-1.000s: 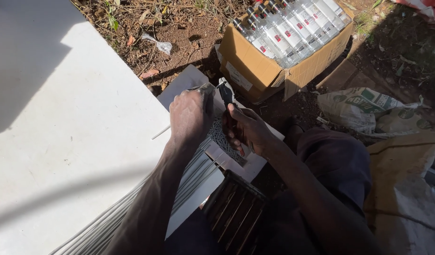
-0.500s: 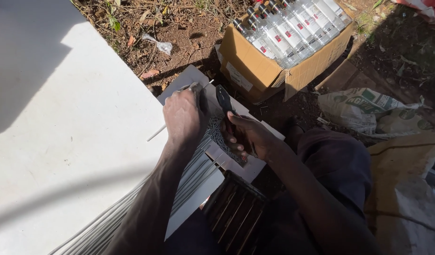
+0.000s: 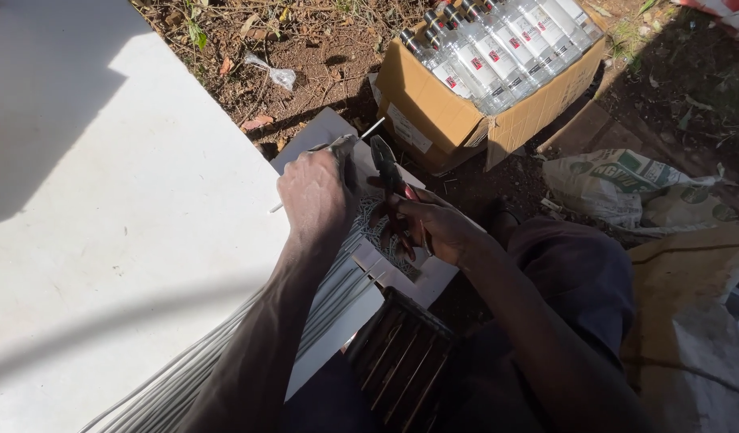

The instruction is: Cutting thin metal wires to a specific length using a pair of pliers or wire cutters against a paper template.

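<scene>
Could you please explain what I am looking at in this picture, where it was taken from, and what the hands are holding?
There is no machine here: a person works with two bare hands, and the single picture comes from a camera worn on their head, looking down. The left hand presses on a bundle of thin grey wires and pinches one thin white strand that sticks out past the fingers. The right hand has its grip on red-handled pliers, tip pointing up towards that strand. The wires lie over a pale patterned tile beside a large white slab. On the dirt beyond stands an open cardboard box of clear bottles, with printed sacks to the right.
</scene>
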